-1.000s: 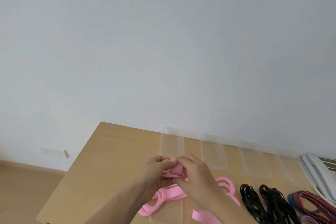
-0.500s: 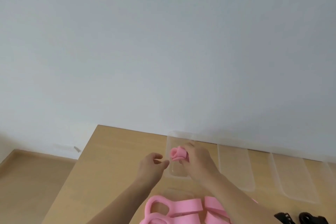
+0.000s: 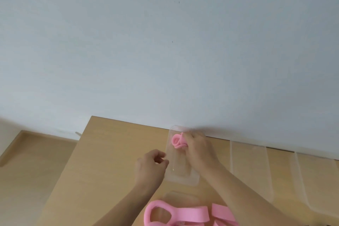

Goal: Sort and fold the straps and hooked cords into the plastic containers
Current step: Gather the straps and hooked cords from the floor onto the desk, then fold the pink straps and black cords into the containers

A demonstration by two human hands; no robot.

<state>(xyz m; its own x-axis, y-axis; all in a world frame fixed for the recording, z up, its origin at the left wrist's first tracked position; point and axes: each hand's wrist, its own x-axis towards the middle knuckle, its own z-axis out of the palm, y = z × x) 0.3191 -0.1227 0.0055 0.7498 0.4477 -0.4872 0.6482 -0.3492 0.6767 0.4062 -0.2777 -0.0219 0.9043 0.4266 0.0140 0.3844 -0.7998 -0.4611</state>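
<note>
My right hand [image 3: 199, 149] grips a rolled-up pink strap [image 3: 178, 140] and holds it at the far end of a clear plastic container [image 3: 178, 176], the leftmost of a row against the wall. To the left of that container hovers my left hand [image 3: 151, 166], fingers loosely curled and holding nothing. Loose pink straps [image 3: 185, 215] lie in loops at the bottom edge of the view, over another clear container [image 3: 180, 197].
More clear containers stand to the right along the wall, one in the middle [image 3: 249, 167] and one further right [image 3: 315, 183]. The wooden table [image 3: 110, 152] ends at its left edge, with floor [image 3: 33, 170] beyond. A pale wall rises behind.
My right hand carried the rolled pink strap forward from above the loose straps to the far end of the leftmost container. My left hand let go of it and stayed back.
</note>
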